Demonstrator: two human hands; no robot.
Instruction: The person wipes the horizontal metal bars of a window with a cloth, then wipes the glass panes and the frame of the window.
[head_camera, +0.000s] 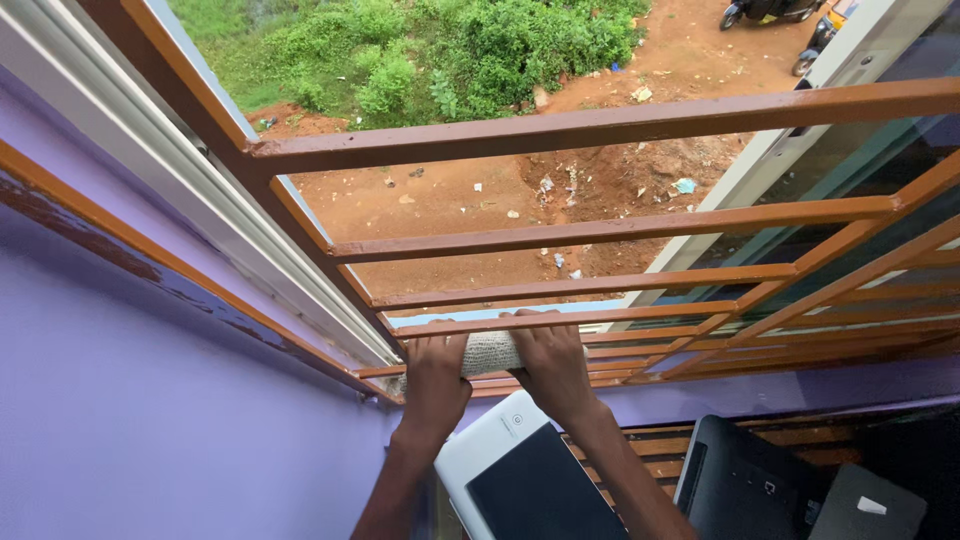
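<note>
My left hand (436, 374) and my right hand (548, 358) both grip a rolled grey-white cloth (490, 352). They press it against a low orange-brown bar of the window grille (600, 232), near the grille's bottom left corner. The cloth shows between the two hands, and its ends are hidden under my fingers. Both forearms reach up from the bottom of the view.
A white tablet-like device with a dark screen (520, 478) lies below my hands. A black device (745, 485) and a grey one (868, 508) sit at the bottom right. Purple wall (130, 400) fills the left. Outside lie red dirt ground (450, 205) and green bushes (450, 50).
</note>
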